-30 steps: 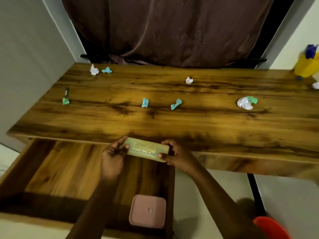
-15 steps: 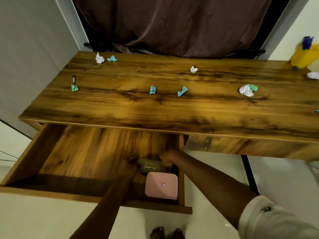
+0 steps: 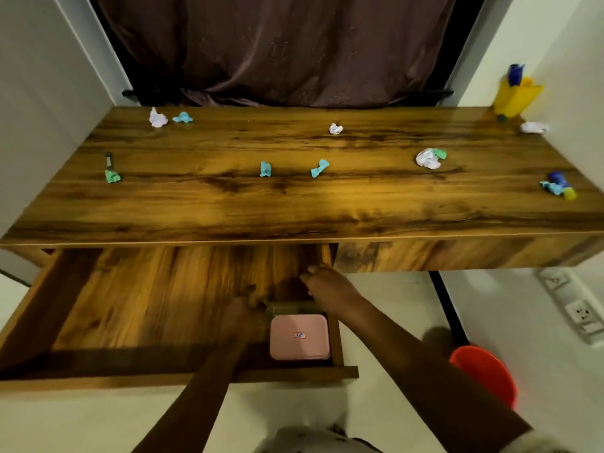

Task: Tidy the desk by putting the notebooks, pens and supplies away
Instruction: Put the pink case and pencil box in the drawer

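Ends of green box [image 3: 289,309] hidden under blurred left grip [image 3: 243,310] and right grip [image 3: 330,286]; hold indeterminate. Label on pink case [image 3: 299,346] illegible; desk [image 3: 327,207] ends cropped.

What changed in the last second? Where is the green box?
The flat olive-green box, held at the front edge of the wooden desk a second ago, has come down into the open wooden drawer and lies behind the square pink case. The left hand and right hand followed it down and sit at its ends; their grip is unclear. The pink case and crumpled paper scraps on the desk stayed put.
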